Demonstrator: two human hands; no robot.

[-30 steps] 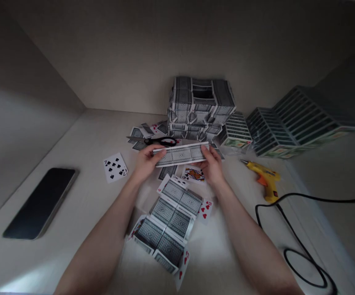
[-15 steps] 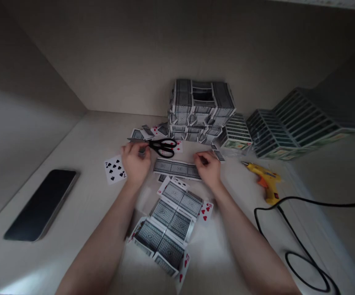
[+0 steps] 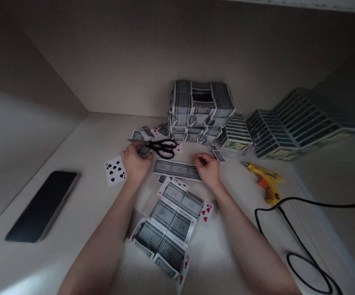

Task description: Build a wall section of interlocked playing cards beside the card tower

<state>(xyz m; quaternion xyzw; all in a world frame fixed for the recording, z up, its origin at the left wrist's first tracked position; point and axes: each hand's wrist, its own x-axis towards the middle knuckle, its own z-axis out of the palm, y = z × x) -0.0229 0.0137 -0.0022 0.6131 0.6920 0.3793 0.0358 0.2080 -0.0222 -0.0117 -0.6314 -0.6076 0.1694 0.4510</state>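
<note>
My left hand is curled around a small cut piece of playing card, thumb on one side and fingers on the other. Just above it lie black-handled scissors, their blades reaching over those fingers. Closed in a pinch, my right hand rests at the right end of a strip of joined playing cards; whatever its fingertips hold is hidden. Nearer me is a panel of joined cards, back patterns up, with folded edges and face cards sticking out at its sides.
Behind stands a box-like card structure with an opening on top. Striped, stair-like card blocks are at right, beside a yellow glue gun with a looping black cord. A phone and a seven of spades lie left.
My left fingers have spread slightly, and more of the card piece shows between them. My right hand has hardly moved. The strip and panel lie where they were.
</note>
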